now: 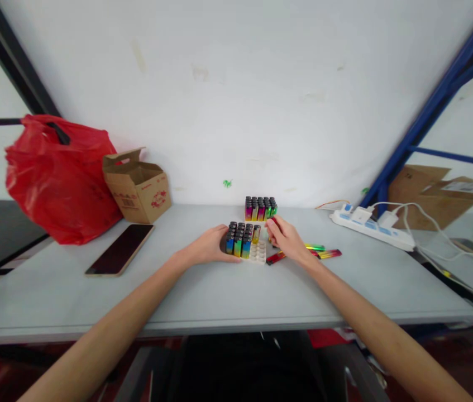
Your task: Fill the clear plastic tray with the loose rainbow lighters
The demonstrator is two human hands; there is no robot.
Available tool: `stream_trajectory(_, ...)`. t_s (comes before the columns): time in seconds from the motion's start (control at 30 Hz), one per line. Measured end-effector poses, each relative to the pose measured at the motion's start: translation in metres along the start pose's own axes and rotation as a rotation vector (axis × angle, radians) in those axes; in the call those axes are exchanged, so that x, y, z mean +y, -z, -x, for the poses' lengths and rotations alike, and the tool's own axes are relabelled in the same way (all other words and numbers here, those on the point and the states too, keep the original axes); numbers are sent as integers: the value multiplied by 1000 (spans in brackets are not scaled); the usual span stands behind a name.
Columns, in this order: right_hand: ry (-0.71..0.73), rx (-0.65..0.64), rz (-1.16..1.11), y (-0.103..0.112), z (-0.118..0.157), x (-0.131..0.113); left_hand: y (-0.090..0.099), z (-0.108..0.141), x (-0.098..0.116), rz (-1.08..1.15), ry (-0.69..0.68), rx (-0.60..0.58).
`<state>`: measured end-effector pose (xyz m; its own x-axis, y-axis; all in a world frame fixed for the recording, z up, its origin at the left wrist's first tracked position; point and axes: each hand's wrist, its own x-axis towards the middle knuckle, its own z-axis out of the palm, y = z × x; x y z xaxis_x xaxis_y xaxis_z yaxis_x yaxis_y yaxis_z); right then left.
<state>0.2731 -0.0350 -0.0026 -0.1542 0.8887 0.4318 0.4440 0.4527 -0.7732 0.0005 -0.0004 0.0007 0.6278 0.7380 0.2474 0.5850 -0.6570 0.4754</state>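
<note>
My left hand point(208, 247) is curved round the left side of a white tray point(258, 254), thumb at the front and fingers behind. Upright lighters point(238, 244) with black tops and blue, green and yellow shiny bodies fill the tray's left part; bare holes show on its right. My right hand point(288, 239) is closed in a pinch on a lighter point(275, 221) just above the tray's right back edge, mostly hidden by my fingers. Under and beside my right wrist lie several loose lighters point(329, 254), red, yellow and green.
Behind the tray, a second block of upright lighters point(260, 209) stands near the wall. At left are a phone point(121, 249), an open cardboard box point(139, 190) and a red plastic bag point(62, 178). A power strip point(372, 229) with chargers and white cables lies at right.
</note>
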Motion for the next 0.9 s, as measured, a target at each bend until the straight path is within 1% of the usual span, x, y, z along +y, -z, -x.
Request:
stream_trajectory(0.1,164,-63,208,8,1,-4,1,0,2,18,-14,-1)
stream_trajectory(0.17,230,-102,343,12,1,-6,2,0,3,22,-14,-7)
stream_trajectory(0.27,173,-156,375,14,1,-6,3,0,3,21,-12,-16)
stream_trajectory(0.37,130,-148,321,10,2,-4,4,0,3,25,-18,-23)
stream_trajectory(0.53,165,-190,349,3,2,2,2,0,2,34,-19,-21)
stream_trajectory(0.7,192,-248,416,4,-2,4,0,0,-1,35,-28,-12)
stream_trajectory(0.87,181,-222,557,0,-2,3,0,0,-3,13,-22,-20)
stream_trajectory(0.9,188,-234,573,-1,-2,3,1,0,-2,16,-22,-21)
